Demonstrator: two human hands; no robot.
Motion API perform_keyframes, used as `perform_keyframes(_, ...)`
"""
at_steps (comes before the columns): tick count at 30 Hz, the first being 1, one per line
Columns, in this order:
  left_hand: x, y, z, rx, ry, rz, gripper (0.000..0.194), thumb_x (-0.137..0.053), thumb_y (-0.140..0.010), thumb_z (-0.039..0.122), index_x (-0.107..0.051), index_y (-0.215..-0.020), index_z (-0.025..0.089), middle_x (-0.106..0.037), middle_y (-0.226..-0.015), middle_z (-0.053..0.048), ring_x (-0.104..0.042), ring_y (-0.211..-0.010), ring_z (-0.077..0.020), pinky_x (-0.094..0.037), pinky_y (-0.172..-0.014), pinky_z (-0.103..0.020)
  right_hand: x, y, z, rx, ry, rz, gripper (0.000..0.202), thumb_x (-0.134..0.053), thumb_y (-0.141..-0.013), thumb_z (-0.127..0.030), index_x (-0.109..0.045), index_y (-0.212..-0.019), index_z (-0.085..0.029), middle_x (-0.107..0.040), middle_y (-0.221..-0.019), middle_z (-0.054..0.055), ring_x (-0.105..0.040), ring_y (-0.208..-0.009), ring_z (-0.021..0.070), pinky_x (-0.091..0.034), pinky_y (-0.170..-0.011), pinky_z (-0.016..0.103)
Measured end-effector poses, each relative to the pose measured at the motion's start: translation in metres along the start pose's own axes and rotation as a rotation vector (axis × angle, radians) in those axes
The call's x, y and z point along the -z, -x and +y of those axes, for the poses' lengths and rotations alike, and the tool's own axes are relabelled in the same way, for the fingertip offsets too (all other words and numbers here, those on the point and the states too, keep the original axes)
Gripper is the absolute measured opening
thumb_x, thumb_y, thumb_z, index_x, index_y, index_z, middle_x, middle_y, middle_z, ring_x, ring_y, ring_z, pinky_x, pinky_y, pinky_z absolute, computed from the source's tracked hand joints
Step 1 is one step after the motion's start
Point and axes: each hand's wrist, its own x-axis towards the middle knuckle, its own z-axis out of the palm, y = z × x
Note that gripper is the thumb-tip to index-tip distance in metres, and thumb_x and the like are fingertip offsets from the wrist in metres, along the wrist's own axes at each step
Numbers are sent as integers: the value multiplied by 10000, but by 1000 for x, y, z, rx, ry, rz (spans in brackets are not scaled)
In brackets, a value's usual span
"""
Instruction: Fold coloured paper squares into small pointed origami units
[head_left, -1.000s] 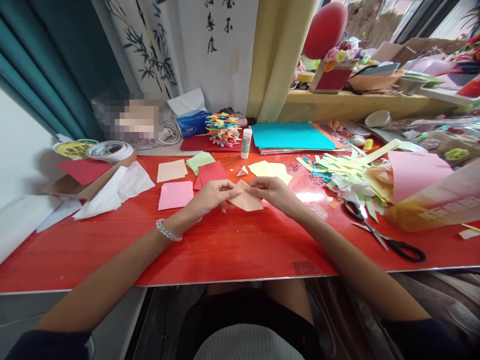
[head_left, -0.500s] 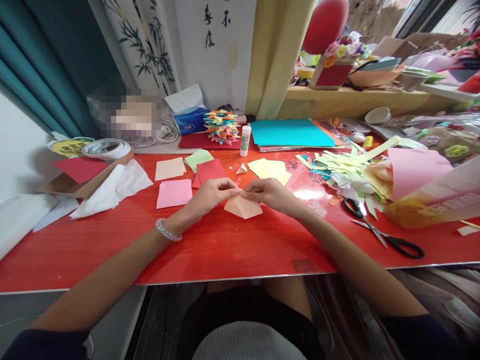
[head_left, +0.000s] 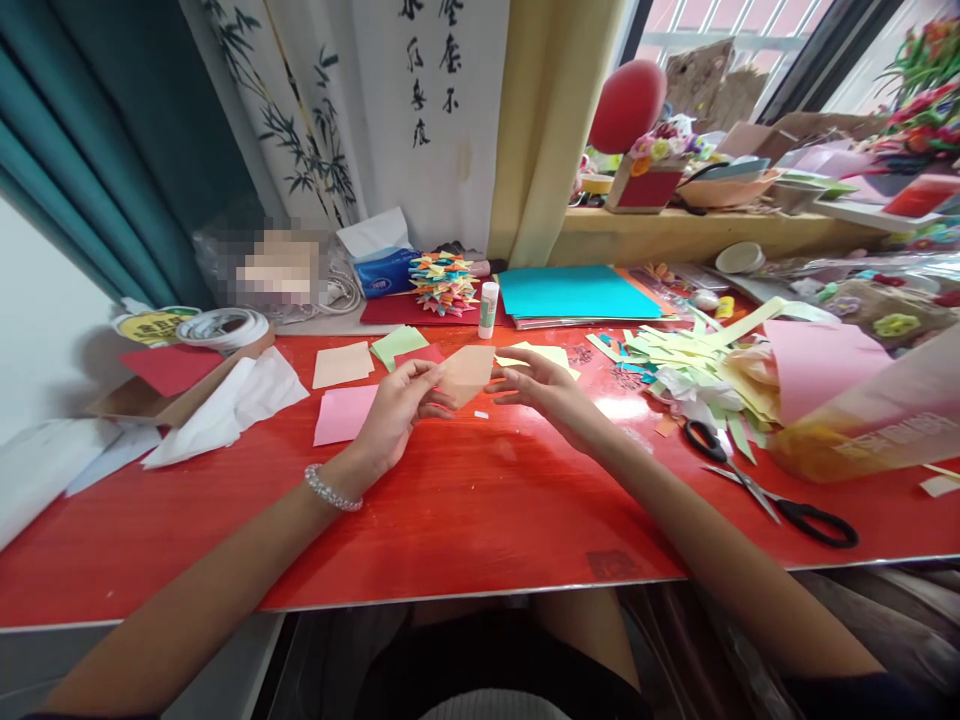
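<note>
A peach sheet of folded paper [head_left: 466, 374] is pinched at its left edge by my left hand [head_left: 394, 410], raised a little over the red table. My right hand [head_left: 544, 385] has its fingers apart at the paper's right edge; whether a fingertip touches it I cannot tell. Under and behind the hands lie pink paper squares [head_left: 343, 415], a red paper [head_left: 420, 353] partly covered by my left hand, and yellow papers [head_left: 559, 357] partly covered by my right. A glue stick [head_left: 488, 310] stands upright just beyond the folded paper.
Black-handled scissors [head_left: 772, 490] lie open on the right, beside yellow-green paper strips [head_left: 694, 365] and a pink paper [head_left: 821, 365]. Turquoise sheets [head_left: 577, 292] and a spiky paper ornament [head_left: 444, 283] sit at the back. A cardboard box [head_left: 180, 385] stands on the left.
The paper has been lifted off the table and turned in my left hand. My right fingers have opened and moved slightly right. The view has tilted up.
</note>
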Motion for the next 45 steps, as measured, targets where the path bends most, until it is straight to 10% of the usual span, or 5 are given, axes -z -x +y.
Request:
perform_keyframes(11,-11,9,0,22,-200,-100,212,-596,-828,330,-520,-917,154,-568,-834,-10,-609,-662,-102,-528,-552,-219,-4,-2,9,49,263,39,189,-568,-844,-347,-599,-817,-162,-611,-751,28,-596,-692,140,-524,-717,329)
perform_keyframes(19,-11,7,-1,-47,-234,-134,180,-635,-779,288,-583,-876,145,-624,-835,-19,-605,-777,-122,-536,-691,-241,0,-1,5,4,156,16,316,-609,-825,-351,-618,-1076,-160,-652,-809,45,-600,-682,138,-503,-639,295)
perform_keyframes(45,-9,12,0,-145,-185,-91,189,-662,-776,256,-745,-937,201,-741,-934,-36,-662,-843,-164,-540,-790,-297,-1,1,5,-103,-72,-32,188,-694,-778,-330,-676,-918,-206,-655,-835,27,-604,-700,120,-517,-695,288)
